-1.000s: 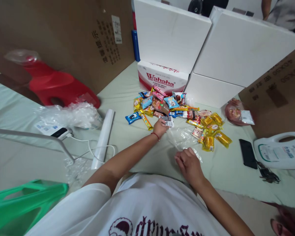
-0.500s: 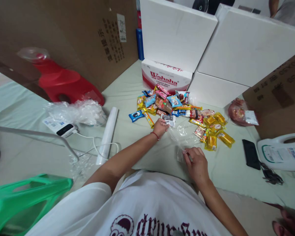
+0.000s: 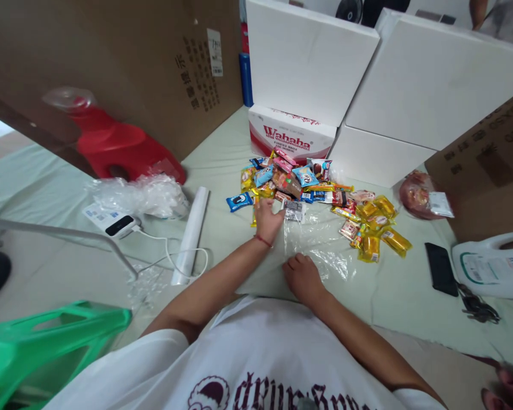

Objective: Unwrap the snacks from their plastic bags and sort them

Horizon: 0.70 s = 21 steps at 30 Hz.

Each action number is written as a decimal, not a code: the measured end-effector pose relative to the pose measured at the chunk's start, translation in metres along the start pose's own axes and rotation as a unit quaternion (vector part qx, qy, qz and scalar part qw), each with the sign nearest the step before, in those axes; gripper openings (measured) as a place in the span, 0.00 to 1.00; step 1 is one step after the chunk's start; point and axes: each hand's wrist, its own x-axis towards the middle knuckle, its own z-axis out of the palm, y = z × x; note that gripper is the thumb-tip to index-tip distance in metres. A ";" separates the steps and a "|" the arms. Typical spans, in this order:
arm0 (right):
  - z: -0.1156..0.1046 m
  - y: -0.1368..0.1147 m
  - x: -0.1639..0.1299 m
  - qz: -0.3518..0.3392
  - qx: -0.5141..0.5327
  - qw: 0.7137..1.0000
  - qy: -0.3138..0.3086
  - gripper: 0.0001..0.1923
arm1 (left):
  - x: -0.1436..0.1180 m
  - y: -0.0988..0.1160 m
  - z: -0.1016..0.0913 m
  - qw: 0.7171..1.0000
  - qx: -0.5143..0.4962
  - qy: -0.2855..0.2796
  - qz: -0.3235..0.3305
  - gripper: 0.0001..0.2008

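Note:
My left hand [image 3: 268, 221] is open, thumb apart from the fingers, over the near edge of a pile of wrapped snacks [image 3: 287, 181]. Beneath its fingers a yellow stick packet is partly covered, and a small grey-and-white packet [image 3: 293, 210] lies just right of the thumb. A clear plastic bag [image 3: 318, 250] is spread flat on the pale green cloth. My right hand [image 3: 302, 278] has its fingers curled down at the bag's near left edge, its fingertips partly hidden. A blue packet [image 3: 239, 201] lies left of the left hand.
Yellow-wrapped cakes [image 3: 370, 246] lie on the right. Behind the snacks stands a Wahaha carton [image 3: 291, 136] with white boxes [image 3: 312, 62]. A white roll [image 3: 191, 236], a cable and a red jug [image 3: 123, 145] are left; a black phone [image 3: 440, 269] and white jug [image 3: 491, 265] are right.
My left hand has moved slightly left off the bag's edge, and its fingers have spread. My right hand has slid left along the near side of the bag, which now lies flatter.

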 end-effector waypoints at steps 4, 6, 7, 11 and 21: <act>0.006 -0.009 0.015 0.029 0.063 0.998 0.008 0.13 | -0.039 -0.001 0.000 0.980 0.073 -0.105 0.153 0.08; 0.002 -0.017 0.013 0.005 0.099 0.995 0.011 0.16 | -0.047 -0.008 0.014 0.946 0.147 -0.189 0.218 0.06; -0.002 -0.021 0.010 -0.020 0.113 0.993 0.008 0.16 | -0.047 -0.013 0.021 0.930 0.182 -0.212 0.237 0.07; -0.025 -0.005 -0.008 -0.053 0.167 0.983 0.047 0.15 | -0.043 -0.036 0.038 0.906 0.246 -0.228 0.258 0.07; 0.014 0.118 -0.043 0.166 0.178 0.955 0.168 0.19 | -0.041 -0.074 -0.011 0.832 0.407 -0.172 0.336 0.27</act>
